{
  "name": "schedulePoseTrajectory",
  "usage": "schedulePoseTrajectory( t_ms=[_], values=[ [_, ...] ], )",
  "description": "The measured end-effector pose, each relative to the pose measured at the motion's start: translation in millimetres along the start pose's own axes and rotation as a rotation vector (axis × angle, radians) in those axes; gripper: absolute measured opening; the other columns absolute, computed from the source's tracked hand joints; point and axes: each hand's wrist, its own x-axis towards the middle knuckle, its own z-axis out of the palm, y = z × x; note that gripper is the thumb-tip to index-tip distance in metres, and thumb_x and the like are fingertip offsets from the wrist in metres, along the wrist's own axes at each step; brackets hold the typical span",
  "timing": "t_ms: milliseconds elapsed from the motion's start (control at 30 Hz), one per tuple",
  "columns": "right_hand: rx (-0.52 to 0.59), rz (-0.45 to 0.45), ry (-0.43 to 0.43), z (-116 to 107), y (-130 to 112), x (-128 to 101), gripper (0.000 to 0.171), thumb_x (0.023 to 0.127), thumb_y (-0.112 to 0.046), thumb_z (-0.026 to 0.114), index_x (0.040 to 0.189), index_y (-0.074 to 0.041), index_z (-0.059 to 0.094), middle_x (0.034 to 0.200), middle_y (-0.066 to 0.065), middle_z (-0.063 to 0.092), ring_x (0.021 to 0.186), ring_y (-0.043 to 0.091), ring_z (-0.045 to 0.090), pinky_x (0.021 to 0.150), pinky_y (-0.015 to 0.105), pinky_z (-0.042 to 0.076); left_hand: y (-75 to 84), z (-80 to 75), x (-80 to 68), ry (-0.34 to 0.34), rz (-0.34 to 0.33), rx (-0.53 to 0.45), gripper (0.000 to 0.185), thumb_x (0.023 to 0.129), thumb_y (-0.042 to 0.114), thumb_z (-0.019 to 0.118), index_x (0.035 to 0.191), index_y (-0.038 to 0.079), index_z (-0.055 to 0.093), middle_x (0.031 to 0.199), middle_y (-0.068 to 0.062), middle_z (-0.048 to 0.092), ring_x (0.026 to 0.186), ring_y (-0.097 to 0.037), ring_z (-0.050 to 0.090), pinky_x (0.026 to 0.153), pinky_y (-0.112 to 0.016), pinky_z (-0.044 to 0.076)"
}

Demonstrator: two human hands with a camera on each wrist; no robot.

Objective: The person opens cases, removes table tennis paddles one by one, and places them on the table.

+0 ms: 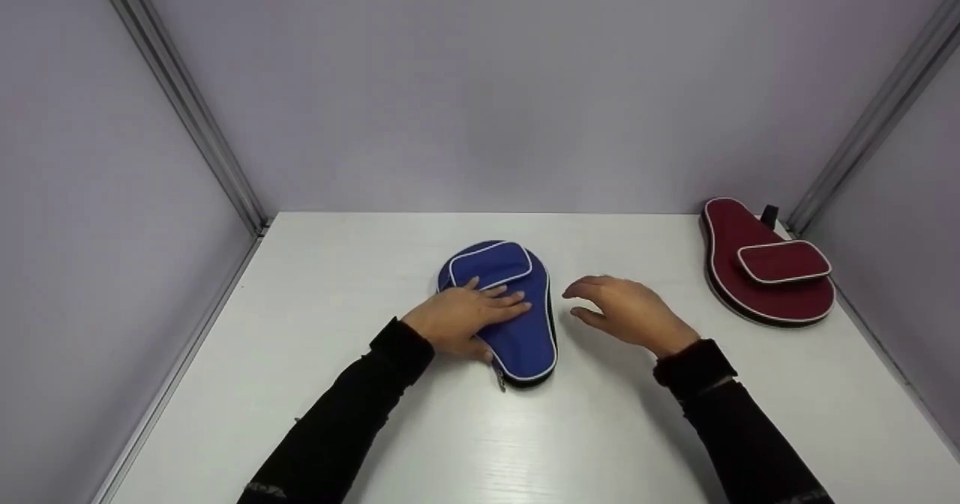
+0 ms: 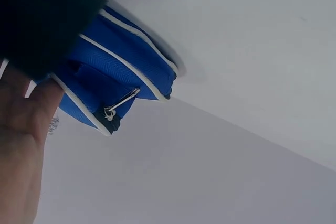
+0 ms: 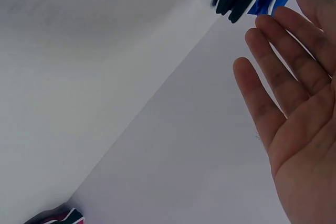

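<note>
A blue table tennis bat case [image 1: 529,343] with white piping and a front pocket lies on the white table, its narrow end towards me. Across its left side rests my left hand [image 1: 465,315], fingers spread flat over the fabric and thumb near the lower left edge. In the left wrist view, the metal zip pull [image 2: 123,99] hangs at the case's end beside that hand's fingers. My right hand [image 1: 630,310] hovers just right of the case, holding nothing. The right wrist view shows its palm [image 3: 304,124] and loosely extended fingers, apart from the case.
A dark red bat case [image 1: 780,294] of the same shape, with a pocket and a black loop [image 1: 769,216], lies at the table's back right corner. Pale panels [image 1: 480,91] with metal corner posts enclose the white table [image 1: 315,286] at the back and sides.
</note>
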Motion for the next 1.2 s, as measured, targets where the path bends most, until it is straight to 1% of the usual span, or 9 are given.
schedulePoseTrajectory(
  t_ms=[133, 333, 433, 567, 800, 900, 1033, 1100, 1200],
  values=[
    [-0.004, -0.043, -0.01, 4, 3, -4, 0.026, 0.112, -0.018, 0.08, 0.136, -0.008, 0.085, 0.136, 0.009, 0.087, 0.129, 0.032, 0.083, 0.109, 0.054, 0.07, 4.8, 0.7, -1.3, -0.009, 0.037, 0.033, 0.105, 0.104, 0.054, 0.086, 0.188, 0.027, 0.031, 0.194, 0.001, 0.034, 0.183, -0.031, 0.032, 0.15, -0.066, 0.026],
    [-0.009, -0.06, -0.067, 9, 7, -13, 0.03, 0.111, -0.017, 0.08, 0.14, -0.009, 0.085, 0.14, 0.009, 0.087, 0.132, 0.031, 0.084, 0.11, 0.054, 0.07, 11.9, -0.1, -2.8, -0.055, 0.073, 0.086, 0.106, 0.104, 0.059, 0.083, 0.189, 0.028, 0.027, 0.195, 0.003, 0.032, 0.184, -0.028, 0.03, 0.15, -0.063, 0.026],
    [-0.02, -0.08, -0.095, 10, 8, -16, 0.034, 0.11, -0.015, 0.081, 0.142, -0.009, 0.084, 0.143, 0.01, 0.086, 0.133, 0.032, 0.084, 0.11, 0.054, 0.071, 15.1, -2.6, -4.2, -0.071, 0.094, 0.105, 0.107, 0.103, 0.059, 0.083, 0.189, 0.029, 0.027, 0.194, 0.005, 0.032, 0.183, -0.026, 0.031, 0.15, -0.062, 0.027],
    [-0.02, -0.118, -0.114, 11, 9, -17, 0.037, 0.108, -0.012, 0.08, 0.144, -0.01, 0.084, 0.147, 0.01, 0.085, 0.136, 0.032, 0.082, 0.112, 0.055, 0.07, 17.2, -7.5, -7.4, -0.074, 0.123, 0.142, 0.108, 0.1, 0.06, 0.083, 0.188, 0.029, 0.03, 0.194, 0.006, 0.034, 0.182, -0.024, 0.035, 0.149, -0.059, 0.032],
    [-0.022, -0.165, -0.118, 15, 6, -16, 0.038, 0.108, -0.014, 0.08, 0.145, -0.012, 0.084, 0.148, 0.01, 0.085, 0.136, 0.031, 0.083, 0.111, 0.054, 0.07, 21.2, -15.8, -10.0, -0.095, 0.128, 0.16, 0.109, 0.096, 0.062, 0.084, 0.187, 0.03, 0.034, 0.192, 0.008, 0.037, 0.18, -0.022, 0.038, 0.148, -0.056, 0.033],
    [-0.03, -0.172, -0.106, 17, 4, -15, 0.036, 0.108, -0.014, 0.08, 0.143, -0.013, 0.085, 0.146, 0.009, 0.085, 0.134, 0.03, 0.084, 0.108, 0.053, 0.072, 26.2, -21.4, -8.8, -0.107, 0.123, 0.216, 0.108, 0.096, 0.063, 0.084, 0.187, 0.03, 0.035, 0.191, 0.008, 0.039, 0.179, -0.022, 0.041, 0.147, -0.054, 0.037],
    [-0.039, -0.168, -0.108, 18, 1, -16, 0.036, 0.107, -0.01, 0.077, 0.142, -0.012, 0.086, 0.147, 0.01, 0.085, 0.134, 0.031, 0.084, 0.107, 0.053, 0.072, 35.7, -31.1, -6.1, -0.12, 0.127, 0.331, 0.101, 0.099, 0.064, 0.082, 0.185, 0.029, 0.041, 0.188, 0.006, 0.046, 0.174, -0.018, 0.049, 0.144, -0.046, 0.045],
    [-0.034, -0.163, -0.117, 17, 1, -16, 0.037, 0.107, -0.008, 0.076, 0.143, -0.011, 0.085, 0.148, 0.01, 0.084, 0.135, 0.031, 0.084, 0.107, 0.054, 0.072, 40.8, -35.5, -4.5, -0.12, 0.135, 0.385, 0.095, 0.101, 0.064, 0.08, 0.182, 0.029, 0.046, 0.185, 0.006, 0.051, 0.171, -0.016, 0.053, 0.141, -0.042, 0.048],
    [-0.016, -0.159, -0.131, 18, 2, -15, 0.04, 0.106, -0.005, 0.074, 0.144, -0.011, 0.085, 0.15, 0.01, 0.084, 0.136, 0.032, 0.083, 0.109, 0.055, 0.071, 49.0, -40.3, -2.5, -0.097, 0.157, 0.455, 0.084, 0.102, 0.063, 0.079, 0.177, 0.03, 0.056, 0.18, 0.008, 0.058, 0.166, -0.012, 0.059, 0.135, -0.037, 0.054]
  ],
)
